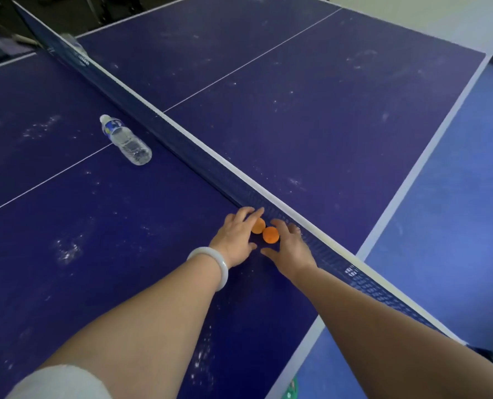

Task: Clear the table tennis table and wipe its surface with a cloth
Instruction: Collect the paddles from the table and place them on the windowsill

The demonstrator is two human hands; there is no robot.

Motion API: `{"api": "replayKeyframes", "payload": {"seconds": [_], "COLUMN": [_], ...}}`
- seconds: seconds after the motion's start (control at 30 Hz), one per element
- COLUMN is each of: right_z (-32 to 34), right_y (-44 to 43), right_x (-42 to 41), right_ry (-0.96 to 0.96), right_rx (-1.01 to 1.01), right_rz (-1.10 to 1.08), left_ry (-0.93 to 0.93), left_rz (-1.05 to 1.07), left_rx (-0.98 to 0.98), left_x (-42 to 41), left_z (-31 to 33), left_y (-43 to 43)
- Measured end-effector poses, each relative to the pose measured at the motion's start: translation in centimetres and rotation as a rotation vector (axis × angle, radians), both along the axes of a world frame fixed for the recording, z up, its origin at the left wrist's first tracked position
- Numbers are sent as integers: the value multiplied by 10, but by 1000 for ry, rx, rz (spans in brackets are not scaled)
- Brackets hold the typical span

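Dark blue and marked with white lines, the table tennis surface (297, 96) fills most of the view, speckled all over with pale dust and smudges. Its net (182, 139) runs slantwise from the far left to the near right, with a white band along the top edge. On the near side of the net, a clear plastic water bottle (126, 141) lies on its side across the centre line, its cap pointing away. Two orange balls sit side by side close against the net: the farther ball (258, 225) and the nearer ball (270, 234), touching or almost so. The left hand (236, 237), with a white bangle (213, 263) on its wrist, lies spread and relaxed with its fingers reaching over the farther ball, not closed round it. The right hand (290, 246) is also spread, its fingers and thumb bracketing the nearer ball with a gap at the thumb. Lighter blue floor (455, 226) shows beyond the surface's right edge.
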State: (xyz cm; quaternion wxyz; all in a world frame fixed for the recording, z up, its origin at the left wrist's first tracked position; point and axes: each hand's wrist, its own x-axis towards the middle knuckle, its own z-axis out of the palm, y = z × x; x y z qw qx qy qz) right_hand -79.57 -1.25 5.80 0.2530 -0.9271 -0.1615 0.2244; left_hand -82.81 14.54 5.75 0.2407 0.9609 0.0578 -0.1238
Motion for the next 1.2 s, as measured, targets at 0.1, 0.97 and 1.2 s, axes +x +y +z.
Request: {"api": "replayKeyframes", "payload": {"seconds": [0.1,0.97,1.2], "right_z": [-10,30,53], "right_y": [5,-149,-261], "right_x": [10,-162,-252], "right_ry": [19,89,39], "right_rx": [-15,-5,36], "right_rz": [-14,-549,-818], "left_ry": [13,44,35], "left_rz": [-26,-315,-526], "left_rx": [-33,-130,-137], "left_x": [9,-120,-163], "left_z": [-15,37,60], "left_y": [0,-141,-255]}}
